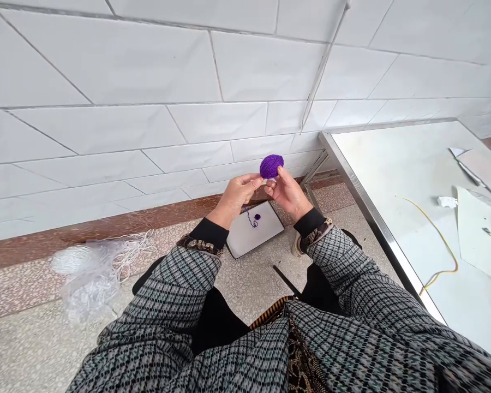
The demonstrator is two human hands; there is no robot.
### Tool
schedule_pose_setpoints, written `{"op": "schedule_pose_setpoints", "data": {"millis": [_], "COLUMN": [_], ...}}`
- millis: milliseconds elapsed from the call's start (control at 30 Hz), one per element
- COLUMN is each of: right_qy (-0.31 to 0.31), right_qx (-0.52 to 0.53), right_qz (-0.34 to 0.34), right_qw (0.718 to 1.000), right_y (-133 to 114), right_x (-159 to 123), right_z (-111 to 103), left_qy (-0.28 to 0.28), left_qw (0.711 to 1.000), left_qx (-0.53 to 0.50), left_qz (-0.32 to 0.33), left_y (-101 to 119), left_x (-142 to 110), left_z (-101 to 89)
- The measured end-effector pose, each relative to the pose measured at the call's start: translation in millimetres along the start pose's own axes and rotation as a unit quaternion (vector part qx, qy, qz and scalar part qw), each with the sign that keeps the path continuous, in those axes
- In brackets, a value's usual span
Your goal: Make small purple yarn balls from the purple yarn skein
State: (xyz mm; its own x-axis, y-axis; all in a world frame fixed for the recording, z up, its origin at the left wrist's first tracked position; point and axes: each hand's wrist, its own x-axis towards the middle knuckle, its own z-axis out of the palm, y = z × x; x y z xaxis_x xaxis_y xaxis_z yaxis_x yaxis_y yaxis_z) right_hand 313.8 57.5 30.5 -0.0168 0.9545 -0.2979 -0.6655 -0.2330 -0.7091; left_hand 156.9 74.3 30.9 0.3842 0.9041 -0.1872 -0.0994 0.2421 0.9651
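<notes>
A purple ball of yarn [271, 165] is held up in front of me, between both hands. My left hand [240, 191] pinches its lower left side, while the fingers of my right hand [285, 190] grip it from the lower right. From beneath my left hand a strand of purple yarn [250, 219] hangs down in a loose curl. It trails onto a white tray or lid with a dark rim [245, 245] on the floor, where a small dark purple clump [257, 217] lies.
On the left, a clear plastic bag [92, 295] with white yarn rests on the floor. A white-topped table with a metal edge [364, 202] stands at the right, bearing a yellow cord [450, 251] and papers. A tiled wall [126, 65] rises ahead.
</notes>
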Motion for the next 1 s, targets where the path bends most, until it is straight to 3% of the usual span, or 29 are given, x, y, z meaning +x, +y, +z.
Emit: {"op": "schedule_pose_setpoints", "data": {"millis": [400, 567, 633, 733, 867, 1000], "right_qy": [-0.072, -0.081, -0.093, -0.145, -0.229, -0.205], "right_qx": [-0.013, -0.127, -0.215, -0.356, -0.449, -0.491], "right_qz": [0.034, 0.046, 0.033, 0.042, 0.082, 0.105], "right_qw": [0.997, 0.987, 0.972, 0.922, 0.86, 0.84], "right_y": [23.0, 14.9, 6.4, -5.4, -11.8, -8.6], "right_x": [-6.9, 1.6, 7.5, 11.8, 7.5, 5.4], "right_z": [3.1, -10.9, -17.5, -23.3, -22.1, -19.9], "left_qy": [0.003, 0.059, 0.037, -0.038, -0.098, -0.123], "left_qw": [1.0, 0.984, 0.971, 0.955, 0.937, 0.924], "left_qx": [0.013, 0.17, 0.237, 0.291, 0.327, 0.358], "left_qz": [-0.01, 0.014, 0.004, -0.043, -0.069, -0.058], "left_y": [2.6, 0.7, 0.6, 1.0, -1.2, -0.7], "left_x": [-5.8, -1.1, 0.3, -1.3, -4.9, -3.6], "left_z": [-9.4, -24.6, -32.2, -39.6, -43.1, -54.1]}}
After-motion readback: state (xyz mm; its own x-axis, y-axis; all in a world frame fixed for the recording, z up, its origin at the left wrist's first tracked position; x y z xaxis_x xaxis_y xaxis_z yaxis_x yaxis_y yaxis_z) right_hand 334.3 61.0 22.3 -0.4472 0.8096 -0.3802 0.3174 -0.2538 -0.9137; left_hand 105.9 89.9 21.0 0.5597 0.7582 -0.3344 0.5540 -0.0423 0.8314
